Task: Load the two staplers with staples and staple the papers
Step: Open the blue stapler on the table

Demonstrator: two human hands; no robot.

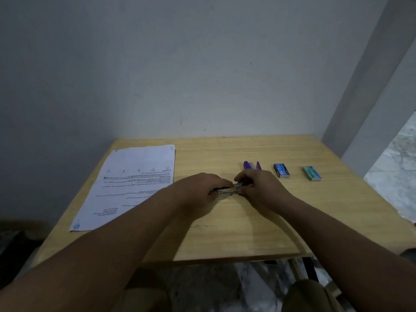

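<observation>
A pale wooden table stands against a grey wall. At its middle, the left hand and right hand both curl round a dark stapler low over the tabletop. Printed papers lie to the left. Behind the hands rests a purple stapler, then a blue staple box and a green staple box, set apart.

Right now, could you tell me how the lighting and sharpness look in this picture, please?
Head view: dim, with a bluish cast; wide-angle bend curves the table edges; print on the papers is too soft to read; the dark stapler between left hand and right hand is blurred.
</observation>
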